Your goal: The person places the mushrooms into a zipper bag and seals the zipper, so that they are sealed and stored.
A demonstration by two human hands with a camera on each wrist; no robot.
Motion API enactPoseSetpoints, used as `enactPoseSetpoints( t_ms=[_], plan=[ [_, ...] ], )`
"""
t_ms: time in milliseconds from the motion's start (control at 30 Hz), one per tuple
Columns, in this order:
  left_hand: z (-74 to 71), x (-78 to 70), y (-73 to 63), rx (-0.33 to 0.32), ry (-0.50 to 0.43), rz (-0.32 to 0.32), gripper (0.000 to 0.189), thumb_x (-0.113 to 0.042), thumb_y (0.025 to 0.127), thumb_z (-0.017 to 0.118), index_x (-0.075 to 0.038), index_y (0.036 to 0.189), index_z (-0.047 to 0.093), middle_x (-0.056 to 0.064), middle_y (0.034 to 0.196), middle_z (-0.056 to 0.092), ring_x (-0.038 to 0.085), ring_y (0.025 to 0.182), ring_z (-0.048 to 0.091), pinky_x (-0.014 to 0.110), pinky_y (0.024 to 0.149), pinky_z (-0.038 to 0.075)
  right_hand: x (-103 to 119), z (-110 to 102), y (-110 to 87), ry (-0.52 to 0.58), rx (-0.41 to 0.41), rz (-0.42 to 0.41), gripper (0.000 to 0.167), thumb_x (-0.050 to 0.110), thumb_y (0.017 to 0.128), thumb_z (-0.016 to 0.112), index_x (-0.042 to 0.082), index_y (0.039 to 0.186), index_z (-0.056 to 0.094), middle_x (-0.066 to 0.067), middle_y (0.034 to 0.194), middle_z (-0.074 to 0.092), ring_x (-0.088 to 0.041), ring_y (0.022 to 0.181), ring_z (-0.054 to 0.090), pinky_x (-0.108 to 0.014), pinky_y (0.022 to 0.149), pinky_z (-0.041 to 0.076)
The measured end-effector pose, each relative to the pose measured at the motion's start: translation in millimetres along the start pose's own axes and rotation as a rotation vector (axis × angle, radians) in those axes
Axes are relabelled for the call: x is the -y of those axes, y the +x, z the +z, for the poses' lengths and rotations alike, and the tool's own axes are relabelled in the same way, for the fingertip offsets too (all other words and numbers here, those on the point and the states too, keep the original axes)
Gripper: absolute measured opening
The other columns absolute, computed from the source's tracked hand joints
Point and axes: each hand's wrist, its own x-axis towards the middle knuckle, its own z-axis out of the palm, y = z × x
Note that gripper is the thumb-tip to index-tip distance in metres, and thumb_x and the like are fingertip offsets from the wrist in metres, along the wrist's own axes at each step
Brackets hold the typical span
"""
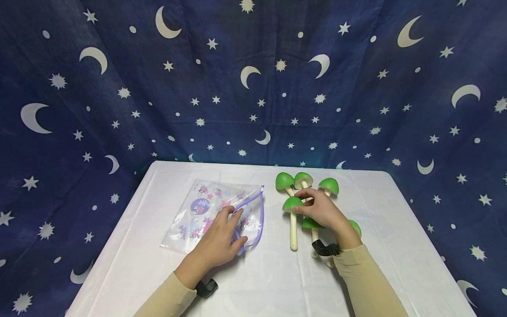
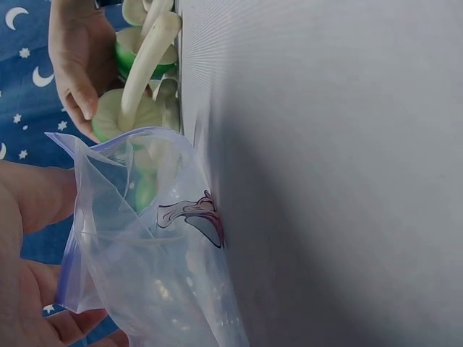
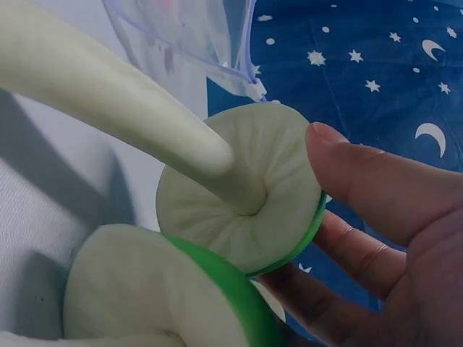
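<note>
My right hand (image 1: 322, 210) pinches the cap of a green-capped toy mushroom (image 1: 293, 229) between thumb and fingers. Its long cream stem points toward me, and the right wrist view shows the ribbed underside of the cap (image 3: 282, 210). Left of it lies a clear zip bag (image 1: 190, 240) with pink and purple cartoon prints and a purple zip edge. My left hand (image 1: 218, 240) holds the bag by its mouth, which gapes toward the mushrooms. In the left wrist view, the thumb and fingers are at the bag's purple rim (image 2: 69, 271); some fingertips are hidden.
Several more green-capped mushrooms lie around my right hand: one (image 1: 284, 180) at the back, another (image 1: 328, 186) beside it, and one (image 1: 312, 223) under the hand. A white cloth covers the table (image 1: 261, 281). Behind hangs a blue moon-and-star curtain (image 1: 222, 79).
</note>
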Motion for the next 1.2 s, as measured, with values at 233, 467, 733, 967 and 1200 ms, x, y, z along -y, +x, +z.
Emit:
enactPoseSetpoints(
  t_ms=[233,467,733,967,1200],
  plan=[
    [-0.2,-1.2,0.0,-0.001,-0.003,0.000,0.078,-0.036,0.095,0.079,-0.005,0.160,0.048,0.019,0.154,0.047,0.035,0.142,0.051,0.052,0.117,0.049,7.4,1.6,-3.6,0.029,-0.017,-0.030,0.047,0.017,0.092,0.085,0.008,0.136,0.070,-0.017,0.134,0.070,-0.032,0.112,0.070,-0.034,0.089,0.060],
    [1.7,-2.4,1.2,0.007,-0.012,0.004,0.079,-0.039,0.096,0.079,-0.004,0.160,0.048,0.018,0.153,0.046,0.034,0.141,0.052,0.050,0.116,0.050,15.3,-1.4,-10.8,0.094,-0.020,-0.066,0.048,0.015,0.091,0.086,0.005,0.135,0.070,-0.020,0.137,0.068,-0.035,0.115,0.070,-0.028,0.084,0.061],
    [-0.5,-2.6,0.4,-0.012,-0.014,0.006,0.078,-0.037,0.094,0.080,-0.004,0.159,0.050,0.017,0.152,0.047,0.034,0.139,0.052,0.050,0.116,0.050,21.0,0.0,-13.0,0.204,-0.008,-0.089,0.049,0.009,0.090,0.085,0.001,0.136,0.068,-0.023,0.141,0.065,-0.033,0.112,0.070,-0.023,0.081,0.060],
    [0.0,-2.3,0.6,-0.007,-0.013,0.004,0.079,-0.037,0.095,0.080,-0.004,0.159,0.049,0.017,0.153,0.047,0.035,0.141,0.052,0.051,0.116,0.050,25.6,10.4,-13.5,0.321,-0.038,-0.092,0.049,0.006,0.091,0.084,-0.002,0.137,0.067,-0.026,0.140,0.066,-0.019,0.103,0.070,-0.022,0.081,0.060],
    [-1.2,-3.2,0.1,0.002,-0.023,-0.006,0.080,-0.039,0.095,0.079,-0.004,0.160,0.048,0.017,0.154,0.047,0.034,0.142,0.052,0.052,0.117,0.050,29.5,30.7,-13.0,0.513,-0.084,-0.075,0.051,0.000,0.093,0.080,-0.007,0.140,0.062,-0.029,0.140,0.060,-0.006,0.099,0.074,-0.028,0.086,0.066]
  ],
)
